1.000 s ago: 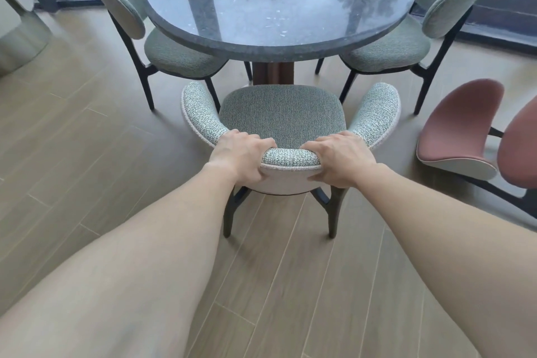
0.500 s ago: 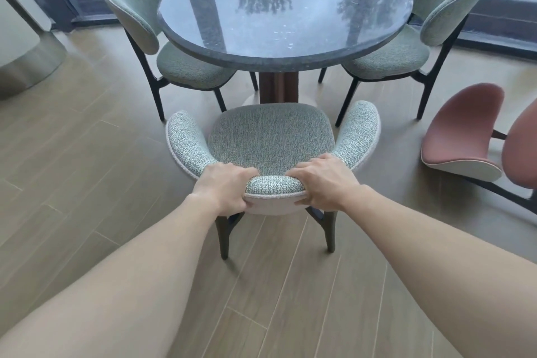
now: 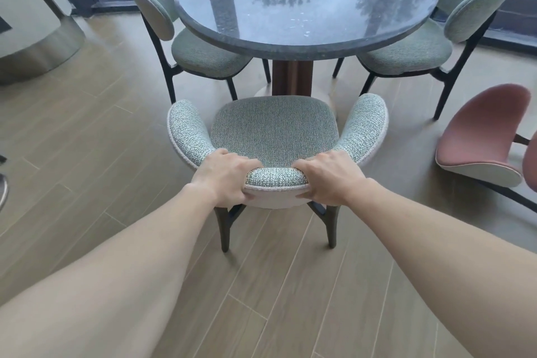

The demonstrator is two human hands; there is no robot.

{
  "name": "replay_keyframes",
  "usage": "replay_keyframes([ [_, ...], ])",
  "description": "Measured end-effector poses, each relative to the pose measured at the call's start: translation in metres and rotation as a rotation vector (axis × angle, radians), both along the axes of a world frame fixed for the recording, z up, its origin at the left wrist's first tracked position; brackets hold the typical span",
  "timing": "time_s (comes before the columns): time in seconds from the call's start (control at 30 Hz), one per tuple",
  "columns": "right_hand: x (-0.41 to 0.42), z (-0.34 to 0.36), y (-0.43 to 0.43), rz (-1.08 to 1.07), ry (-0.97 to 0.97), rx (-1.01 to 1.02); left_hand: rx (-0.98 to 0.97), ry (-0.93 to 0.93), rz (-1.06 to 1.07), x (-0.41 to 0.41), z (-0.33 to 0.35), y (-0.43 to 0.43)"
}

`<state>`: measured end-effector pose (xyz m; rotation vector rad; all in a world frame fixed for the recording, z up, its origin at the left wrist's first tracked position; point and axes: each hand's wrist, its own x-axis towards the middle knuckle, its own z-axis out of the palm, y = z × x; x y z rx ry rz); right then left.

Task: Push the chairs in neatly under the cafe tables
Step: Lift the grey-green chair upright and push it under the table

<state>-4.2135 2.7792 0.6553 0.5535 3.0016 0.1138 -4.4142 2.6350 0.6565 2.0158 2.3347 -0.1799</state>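
Observation:
A green fabric chair with a curved back stands in front of me, facing the round dark stone table. Its seat front sits just short of the table's edge, near the brown pedestal. My left hand grips the top of the backrest left of centre, fingers curled over the rim. My right hand grips it right of centre the same way. Two more green chairs, one on the left and one on the right, have their seats partly under the tabletop.
A pink chair stands to the right, close to the green chair's right side. A pale curved counter base sits at the far left. Dark window frames run along the back. Wood plank floor lies all around.
The chair I hold now sits further out from the table than a second ago; its seat front was under the tabletop and now lies short of the edge. Both hands keep their grip.

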Motion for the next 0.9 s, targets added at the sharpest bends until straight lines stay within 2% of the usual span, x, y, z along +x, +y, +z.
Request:
replay_keyframes([
  [0.17,0.036,0.004,0.014,-0.023,-0.037,0.04,-0.001,-0.001,-0.067,0.033,-0.008,0.012],
  [0.53,0.103,0.004,0.037,-0.057,-0.046,0.016,-0.009,0.022,-0.071,0.093,-0.008,0.045],
  [0.9,0.099,0.0,0.061,-0.033,-0.017,0.032,0.013,0.006,-0.11,0.086,-0.007,0.069],
])
